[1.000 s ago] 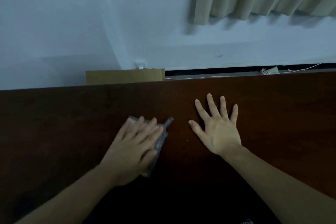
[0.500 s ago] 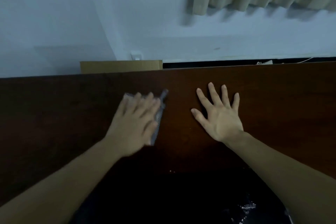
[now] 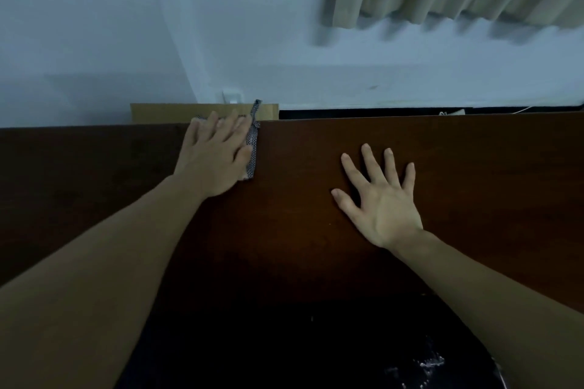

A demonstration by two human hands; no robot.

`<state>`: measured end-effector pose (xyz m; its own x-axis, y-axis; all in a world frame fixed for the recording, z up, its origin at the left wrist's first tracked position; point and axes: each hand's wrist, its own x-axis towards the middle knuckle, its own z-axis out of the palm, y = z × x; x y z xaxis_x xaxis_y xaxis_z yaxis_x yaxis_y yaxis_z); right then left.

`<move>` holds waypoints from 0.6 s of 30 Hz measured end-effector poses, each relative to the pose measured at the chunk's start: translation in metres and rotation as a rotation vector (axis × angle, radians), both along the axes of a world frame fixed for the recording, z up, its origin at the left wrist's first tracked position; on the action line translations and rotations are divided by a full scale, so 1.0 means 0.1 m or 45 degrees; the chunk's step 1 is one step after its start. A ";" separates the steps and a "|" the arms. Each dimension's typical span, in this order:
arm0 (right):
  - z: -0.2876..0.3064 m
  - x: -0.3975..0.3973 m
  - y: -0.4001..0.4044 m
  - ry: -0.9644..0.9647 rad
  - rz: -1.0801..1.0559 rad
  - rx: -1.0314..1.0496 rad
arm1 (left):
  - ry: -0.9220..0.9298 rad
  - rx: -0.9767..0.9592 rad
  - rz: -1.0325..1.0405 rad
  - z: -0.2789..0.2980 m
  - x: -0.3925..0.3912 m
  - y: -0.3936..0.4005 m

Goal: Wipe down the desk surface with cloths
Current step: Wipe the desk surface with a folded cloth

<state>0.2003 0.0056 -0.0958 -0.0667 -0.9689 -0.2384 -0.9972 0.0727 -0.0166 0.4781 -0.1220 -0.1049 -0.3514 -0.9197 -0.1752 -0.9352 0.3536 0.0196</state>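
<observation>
Fingers (image 3: 221, 126) of the left hand (image 3: 215, 155) lie straight and flat on the cloth (image 3: 252, 151), pressing it onto the desk (image 3: 316, 246) without curling round it. That cloth, a thin grey woven rag, sits at the desk's far edge, one corner (image 3: 256, 104) sticking up past the edge, so it looks light, limp and apt to bunch or fold if pushed from one side only. A flat palm over its middle seems the best hold, since pinching a corner would likely let the rest drag. Nearer the desk's middle, well apart from the cloth, the right hand (image 3: 382, 202) rests with spread, straight fingers, holding nothing. Behind the desk's far edge stands a cardboard box (image 3: 164, 114), just beyond the cloth.
</observation>
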 end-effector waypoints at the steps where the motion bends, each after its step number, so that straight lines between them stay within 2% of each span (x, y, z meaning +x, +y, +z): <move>1: -0.01 0.00 0.00 -0.004 -0.001 0.000 | 0.013 0.003 0.024 0.00 -0.04 -0.03; 5: 0.01 0.00 -0.01 0.013 0.008 0.029 | -0.010 0.052 -0.027 0.09 -0.07 0.25; 9: 0.11 0.04 -0.05 0.053 -0.028 0.090 | 0.013 0.068 -0.392 0.14 0.14 1.04; 12: 0.18 0.29 -0.09 -0.029 0.016 -0.001 | 0.009 0.154 -0.573 0.09 0.43 1.42; 15: 0.14 0.57 -0.11 -0.187 0.029 0.037 | -0.008 0.143 -0.557 0.10 0.55 1.28; 18: 0.02 0.66 -0.08 -0.123 0.040 0.051 | 0.029 0.089 -0.319 0.11 0.51 0.82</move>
